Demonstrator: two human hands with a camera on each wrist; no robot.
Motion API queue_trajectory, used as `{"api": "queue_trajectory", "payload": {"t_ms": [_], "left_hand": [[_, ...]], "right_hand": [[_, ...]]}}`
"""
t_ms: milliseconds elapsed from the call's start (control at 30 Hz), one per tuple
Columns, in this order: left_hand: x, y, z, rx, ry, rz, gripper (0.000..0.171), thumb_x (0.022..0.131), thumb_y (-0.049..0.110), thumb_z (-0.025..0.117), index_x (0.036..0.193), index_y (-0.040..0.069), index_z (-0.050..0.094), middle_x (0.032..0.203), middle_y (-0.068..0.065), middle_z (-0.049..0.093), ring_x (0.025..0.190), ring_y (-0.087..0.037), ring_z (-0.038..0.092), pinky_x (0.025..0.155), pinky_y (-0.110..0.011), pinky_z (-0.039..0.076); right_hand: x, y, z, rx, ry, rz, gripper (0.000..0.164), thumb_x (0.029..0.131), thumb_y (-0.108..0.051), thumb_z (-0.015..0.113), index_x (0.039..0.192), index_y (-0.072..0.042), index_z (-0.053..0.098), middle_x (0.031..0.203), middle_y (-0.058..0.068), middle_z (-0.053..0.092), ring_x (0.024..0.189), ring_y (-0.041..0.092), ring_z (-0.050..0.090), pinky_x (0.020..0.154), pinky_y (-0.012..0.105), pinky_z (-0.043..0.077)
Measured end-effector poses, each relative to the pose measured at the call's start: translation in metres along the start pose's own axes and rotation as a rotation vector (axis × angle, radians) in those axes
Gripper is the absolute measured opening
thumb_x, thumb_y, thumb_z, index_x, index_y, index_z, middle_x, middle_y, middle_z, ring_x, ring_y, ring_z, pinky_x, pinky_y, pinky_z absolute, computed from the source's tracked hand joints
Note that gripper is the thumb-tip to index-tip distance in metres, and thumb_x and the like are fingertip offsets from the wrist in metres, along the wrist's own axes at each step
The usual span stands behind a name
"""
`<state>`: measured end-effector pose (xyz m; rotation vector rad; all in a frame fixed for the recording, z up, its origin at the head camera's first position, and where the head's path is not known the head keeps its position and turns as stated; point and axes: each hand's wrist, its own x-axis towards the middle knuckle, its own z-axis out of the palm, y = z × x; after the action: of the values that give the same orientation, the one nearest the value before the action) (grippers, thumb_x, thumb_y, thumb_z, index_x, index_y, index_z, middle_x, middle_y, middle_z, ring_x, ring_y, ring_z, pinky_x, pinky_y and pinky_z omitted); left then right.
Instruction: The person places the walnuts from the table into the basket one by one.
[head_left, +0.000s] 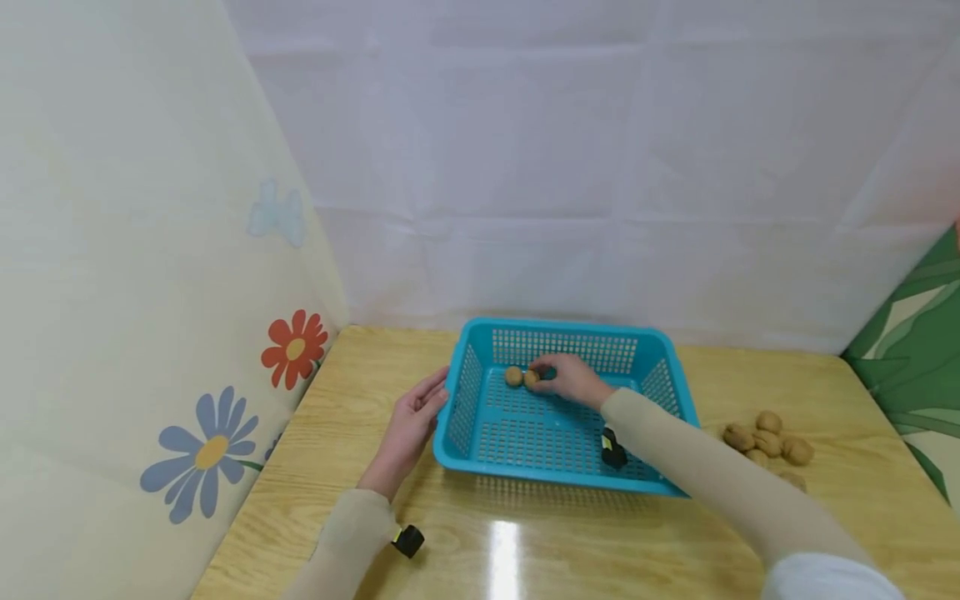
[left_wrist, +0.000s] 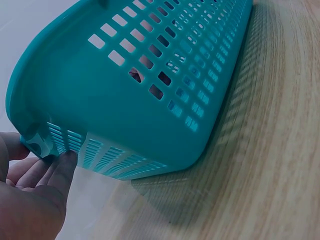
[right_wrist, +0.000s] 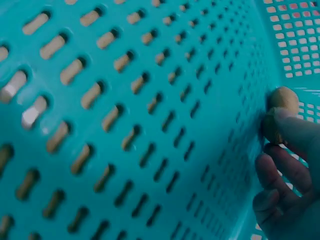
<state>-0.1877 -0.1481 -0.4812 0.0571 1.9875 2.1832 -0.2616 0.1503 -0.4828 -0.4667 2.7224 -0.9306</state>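
Note:
A blue plastic basket point(head_left: 540, 477) with slotted walls stands on the wooden table. At its left end my left hand point(head_left: 407, 429) grips the rim, thumb above and fingers beneath, as the left wrist view shows. Inside the basket, my right hand point(head_left: 572, 381) pinches a walnut point(head_left: 531, 380) between thumb and fingers, low near the back wall. Right beside it on the basket floor lies another walnut point(head_left: 513, 376). The right wrist view shows the held walnut point(right_wrist: 271, 127) close against the other one point(right_wrist: 284, 98).
Several walnuts point(head_left: 768, 442) lie in a loose group on the table point(head_left: 360, 367), right of the basket. The right forearm crosses over the basket's right rim. A white cloth point(head_left: 525, 167) hangs behind the table, and a flower-patterned wall covering point(head_left: 150, 292) stands at the left.

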Motion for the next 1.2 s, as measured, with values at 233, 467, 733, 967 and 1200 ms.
{"api": "queue_trajectory", "payload": {"t_ms": [233, 467, 733, 967, 1200], "left_hand": [[0.001, 0.0, 0.003, 0.004, -0.001, 0.012, 0.048, 0.11, 0.017, 0.055, 0.157, 0.008, 0.046, 0.157, -0.015, 0.051, 0.136, -0.024, 0.057, 0.098, -0.023, 0.055], [0.002, 0.001, 0.002, 0.01, -0.001, 0.01, 0.049, 0.11, 0.017, 0.055, 0.157, 0.008, 0.045, 0.157, -0.015, 0.05, 0.133, -0.02, 0.059, 0.098, -0.023, 0.055], [0.002, 0.002, 0.002, 0.003, 0.009, 0.011, 0.05, 0.11, 0.017, 0.056, 0.157, 0.007, 0.045, 0.157, -0.016, 0.05, 0.134, -0.021, 0.059, 0.097, -0.023, 0.055], [0.001, 0.001, 0.002, 0.005, 0.014, 0.001, 0.049, 0.11, 0.017, 0.055, 0.157, 0.007, 0.046, 0.157, -0.015, 0.05, 0.136, -0.023, 0.057, 0.098, -0.023, 0.055], [0.001, 0.0, 0.002, 0.014, 0.022, 0.0, 0.049, 0.11, 0.017, 0.055, 0.156, 0.007, 0.046, 0.156, -0.016, 0.051, 0.13, -0.015, 0.061, 0.096, -0.022, 0.055]], "right_hand": [[-0.005, -0.002, -0.001, -0.016, 0.015, 0.002, 0.045, 0.098, -0.022, 0.075, 0.139, -0.006, 0.065, 0.126, 0.012, 0.07, 0.12, 0.031, 0.064, 0.102, 0.049, 0.052], [-0.023, -0.01, -0.029, 0.01, -0.011, 0.016, 0.048, 0.101, -0.025, 0.072, 0.144, -0.009, 0.061, 0.139, 0.013, 0.065, 0.127, 0.033, 0.061, 0.102, 0.051, 0.053], [-0.056, -0.008, -0.073, -0.01, -0.017, -0.065, 0.047, 0.1, -0.025, 0.073, 0.143, -0.009, 0.063, 0.14, 0.01, 0.065, 0.115, 0.027, 0.065, 0.092, 0.046, 0.057], [-0.093, 0.007, -0.103, -0.029, 0.064, -0.151, 0.041, 0.098, -0.019, 0.075, 0.136, -0.004, 0.067, 0.133, 0.013, 0.069, 0.101, 0.021, 0.068, 0.081, 0.04, 0.058], [-0.136, 0.027, -0.123, -0.057, 0.099, -0.151, 0.038, 0.1, -0.022, 0.073, 0.133, -0.004, 0.069, 0.129, 0.015, 0.07, 0.102, 0.022, 0.067, 0.082, 0.039, 0.056]]}}
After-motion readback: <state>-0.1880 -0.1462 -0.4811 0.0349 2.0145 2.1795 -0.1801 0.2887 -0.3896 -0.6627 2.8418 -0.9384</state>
